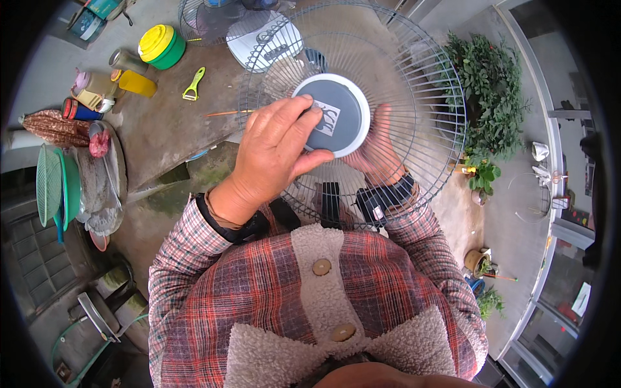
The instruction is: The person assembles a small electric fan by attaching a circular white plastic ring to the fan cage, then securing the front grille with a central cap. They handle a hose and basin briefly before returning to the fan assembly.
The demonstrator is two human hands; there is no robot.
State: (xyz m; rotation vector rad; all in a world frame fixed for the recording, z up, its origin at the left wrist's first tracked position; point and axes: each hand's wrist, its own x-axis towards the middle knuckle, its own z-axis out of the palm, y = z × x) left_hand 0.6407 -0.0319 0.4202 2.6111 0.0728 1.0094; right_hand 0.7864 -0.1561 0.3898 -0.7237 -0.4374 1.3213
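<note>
I hold a round wire fan guard [414, 71] upright in front of my chest. Its centre is a grey disc with a white rim [343, 110]. My left hand [275, 152] lies on the near side of the guard, fingers pressed over the left part of the disc. My right hand [378, 152] is behind the wires, seen through them, fingers spread against the back of the guard just right of the disc. Both wrists wear dark bands, and my sleeves are red plaid.
On the concrete floor lie a second fan grille with a white fan base [265, 39], a yellow-green peeler [192, 84], a green tub with a yellow lid [162, 46], a yellow bottle [136, 83] and cups. Green baskets [55, 184] stand left. Potted plants [485, 97] line the right.
</note>
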